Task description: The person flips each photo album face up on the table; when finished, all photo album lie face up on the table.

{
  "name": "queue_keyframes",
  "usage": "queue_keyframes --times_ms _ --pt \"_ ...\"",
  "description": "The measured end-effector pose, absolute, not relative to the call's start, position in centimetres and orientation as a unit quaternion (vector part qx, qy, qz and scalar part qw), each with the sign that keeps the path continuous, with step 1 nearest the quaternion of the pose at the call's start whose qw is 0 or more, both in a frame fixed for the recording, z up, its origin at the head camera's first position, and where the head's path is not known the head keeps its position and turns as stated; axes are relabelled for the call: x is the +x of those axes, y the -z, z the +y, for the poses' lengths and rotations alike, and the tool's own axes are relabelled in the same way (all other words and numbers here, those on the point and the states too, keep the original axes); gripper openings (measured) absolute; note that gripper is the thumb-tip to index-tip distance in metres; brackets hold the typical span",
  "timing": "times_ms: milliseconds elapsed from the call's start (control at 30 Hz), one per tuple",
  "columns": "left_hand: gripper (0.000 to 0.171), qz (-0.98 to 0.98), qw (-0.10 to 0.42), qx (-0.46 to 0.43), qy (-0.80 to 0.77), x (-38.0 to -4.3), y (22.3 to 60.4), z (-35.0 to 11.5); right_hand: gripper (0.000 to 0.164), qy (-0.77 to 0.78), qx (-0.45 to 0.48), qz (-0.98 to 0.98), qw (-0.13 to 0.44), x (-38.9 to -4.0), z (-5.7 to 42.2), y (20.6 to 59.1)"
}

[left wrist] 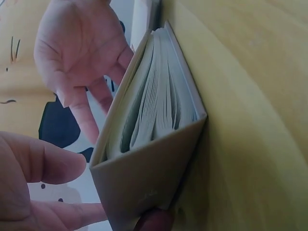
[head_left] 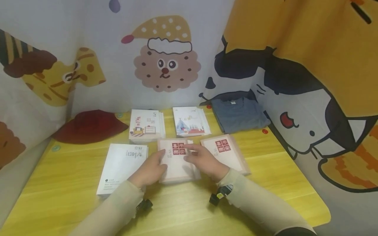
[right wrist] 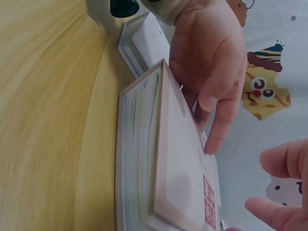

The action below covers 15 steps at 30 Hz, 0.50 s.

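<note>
A thick pale-pink hardcover book (head_left: 177, 170) with a red square of four characters lies flat on the yellow table, between my hands. My left hand (head_left: 150, 170) is at its left edge, fingers extended along the spine (left wrist: 144, 175). One fingertip (left wrist: 156, 221) shows low against the spine in the left wrist view. My right hand (head_left: 208, 162) reaches over the book's right side, its fingers spread and nothing held between them. The page edges (left wrist: 159, 91) show slightly fanned between the covers in the left wrist view.
A matching pink book (head_left: 233, 160) lies to the right, a white book (head_left: 118, 167) to the left. Two illustrated book stacks, left (head_left: 144, 131) and right (head_left: 189, 123), lie behind. A dark red hat (head_left: 88, 126) and a folded blue-grey shirt (head_left: 240, 114) are by the curtain.
</note>
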<state>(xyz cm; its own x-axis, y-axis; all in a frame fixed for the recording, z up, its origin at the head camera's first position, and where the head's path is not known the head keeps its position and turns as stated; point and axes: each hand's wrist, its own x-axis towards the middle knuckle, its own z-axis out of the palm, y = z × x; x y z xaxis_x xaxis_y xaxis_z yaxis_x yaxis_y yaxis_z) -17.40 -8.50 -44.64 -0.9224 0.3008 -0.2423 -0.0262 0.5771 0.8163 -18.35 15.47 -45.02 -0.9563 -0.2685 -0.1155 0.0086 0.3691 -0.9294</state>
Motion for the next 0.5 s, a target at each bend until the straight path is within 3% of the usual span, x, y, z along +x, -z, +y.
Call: queue_keyframes --times_ms 167,500 --pt "0.071 0.879 0.174 0.082 -0.436 -17.3 44.3 -8.6 0.057 0.565 -0.063 0.812 0.129 -18.5 15.9 45.3" --pt "0.07 0.887 0.082 0.129 -0.436 -16.4 42.4 -6.5 0.054 0.549 -0.056 0.826 0.114 -18.5 19.7 43.8"
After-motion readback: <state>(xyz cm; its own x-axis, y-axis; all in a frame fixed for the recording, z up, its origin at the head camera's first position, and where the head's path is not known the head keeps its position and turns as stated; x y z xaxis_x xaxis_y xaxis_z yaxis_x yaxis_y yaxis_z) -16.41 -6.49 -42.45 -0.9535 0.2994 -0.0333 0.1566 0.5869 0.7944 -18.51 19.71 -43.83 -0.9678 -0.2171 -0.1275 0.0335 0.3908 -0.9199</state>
